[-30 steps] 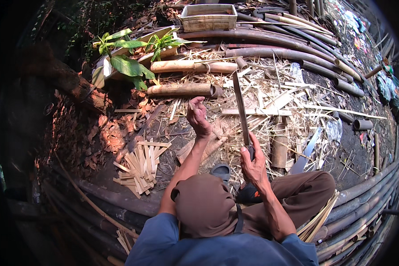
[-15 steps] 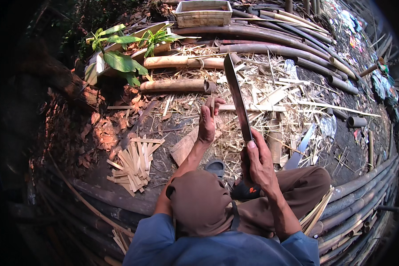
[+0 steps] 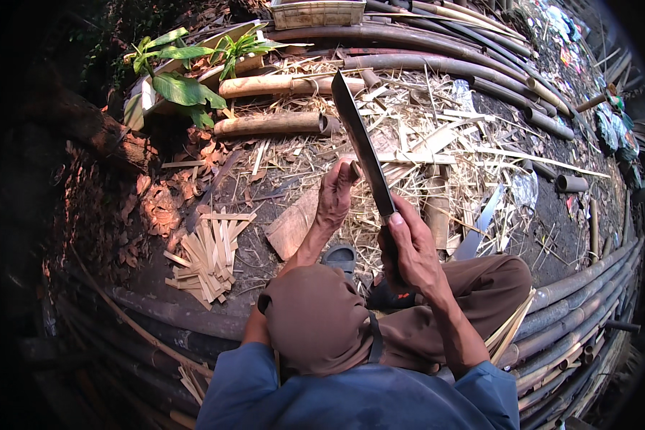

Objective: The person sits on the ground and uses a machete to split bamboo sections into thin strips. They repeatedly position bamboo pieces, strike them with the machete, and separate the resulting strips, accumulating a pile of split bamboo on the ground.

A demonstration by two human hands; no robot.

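Observation:
My right hand (image 3: 413, 247) is wrapped round the handle of a machete (image 3: 363, 143). Its long dark blade points up and away, leaning left. Just left of the blade, my left hand (image 3: 334, 195) is raised with bent fingers closed on a short bamboo strip (image 3: 355, 170). Only the end of that strip shows; the fingers hide the rest. Whether blade and strip touch, I cannot tell. Below my left hand lies a wooden block (image 3: 292, 226) on the ground. A pile of flat, pale bamboo strips (image 3: 213, 258) is to the left.
Bamboo shavings (image 3: 401, 193) litter the ground ahead. Cut bamboo poles (image 3: 269, 125) lie beyond, with a crate (image 3: 317, 13) behind them. A pale metal blade (image 3: 481, 223) rests near my bent knee (image 3: 491, 283). More poles (image 3: 559, 315) are stacked at right, and a leafy plant (image 3: 183, 89) stands far left.
The machete tilts further left, its blade nearer my left hand. My left hand has turned, and its fingers are more curled. The whole view has shifted slightly.

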